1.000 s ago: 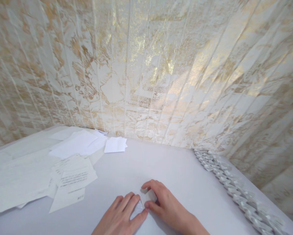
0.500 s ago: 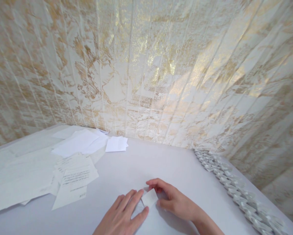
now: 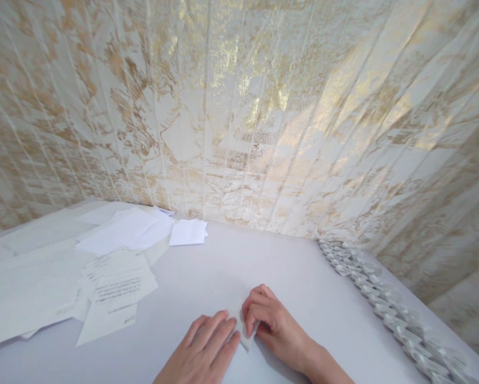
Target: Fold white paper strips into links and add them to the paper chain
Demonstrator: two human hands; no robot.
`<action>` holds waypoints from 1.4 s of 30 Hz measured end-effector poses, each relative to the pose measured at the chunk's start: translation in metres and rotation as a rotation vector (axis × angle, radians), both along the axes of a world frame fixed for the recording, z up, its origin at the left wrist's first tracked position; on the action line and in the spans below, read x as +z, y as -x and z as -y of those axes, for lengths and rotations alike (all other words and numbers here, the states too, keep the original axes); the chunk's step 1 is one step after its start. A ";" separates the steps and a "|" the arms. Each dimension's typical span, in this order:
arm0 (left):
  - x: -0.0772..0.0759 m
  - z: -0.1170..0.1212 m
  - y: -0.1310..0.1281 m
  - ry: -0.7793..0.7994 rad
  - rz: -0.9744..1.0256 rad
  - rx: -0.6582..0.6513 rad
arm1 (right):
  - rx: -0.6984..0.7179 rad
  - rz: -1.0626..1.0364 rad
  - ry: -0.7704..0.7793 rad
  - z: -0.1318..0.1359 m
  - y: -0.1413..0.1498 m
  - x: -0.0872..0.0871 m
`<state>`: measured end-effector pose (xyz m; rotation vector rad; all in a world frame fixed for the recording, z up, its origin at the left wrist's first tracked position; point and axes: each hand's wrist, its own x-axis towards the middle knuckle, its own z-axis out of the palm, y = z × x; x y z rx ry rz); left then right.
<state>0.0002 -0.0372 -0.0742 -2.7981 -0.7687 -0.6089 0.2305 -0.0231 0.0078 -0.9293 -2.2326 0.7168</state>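
A small piece of pale folded paper (image 3: 245, 340) lies on the white table (image 3: 243, 266), near the bottom middle of the view, between the two hands and partly hidden by them. The right hand (image 3: 272, 328) is at its right side, fingers curled over and thumb tucked in below, pinching the paper. The left hand (image 3: 207, 344) lies palm down to the left, its fingers stretched out and slightly apart, the fingertips at the paper's left edge; how firmly they press, I cannot tell.

Beyond the hands, a little to the left, a small stack of white slips (image 3: 187, 232) sits near the far edge of the table. Just left of it, blank white sheets (image 3: 117, 232) overlap one another. Nearer the person, cut pieces with printed text (image 3: 117, 293) lie at angles, next to large pale sheets (image 3: 27, 290) that spread to the left edge of the view.

On the right, long rows of folded paper links (image 3: 383, 306) run slantwise along the table's side, from the far edge toward the near right corner. Behind the table hangs a white curtain (image 3: 223, 117) with a gold and brown pattern.
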 end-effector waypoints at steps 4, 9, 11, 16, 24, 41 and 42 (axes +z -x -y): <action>0.003 0.001 0.001 0.004 -0.071 0.013 | 0.001 0.145 -0.046 0.002 -0.007 0.013; 0.000 0.005 -0.003 0.016 -0.096 0.047 | -0.019 0.268 -0.005 0.003 -0.011 0.018; -0.002 0.005 -0.004 0.033 -0.091 0.062 | -0.036 0.255 0.023 0.002 -0.010 0.015; 0.001 0.006 -0.008 0.080 -0.062 0.075 | -0.233 0.201 0.133 0.001 -0.001 0.006; 0.052 0.007 -0.005 0.152 -0.080 0.016 | -0.366 0.269 0.123 0.006 0.013 0.003; 0.025 0.003 -0.010 0.180 0.040 0.037 | -0.393 0.335 0.068 0.005 0.018 -0.002; 0.024 0.002 -0.009 0.188 0.043 0.031 | -0.396 0.337 0.066 0.005 0.018 -0.002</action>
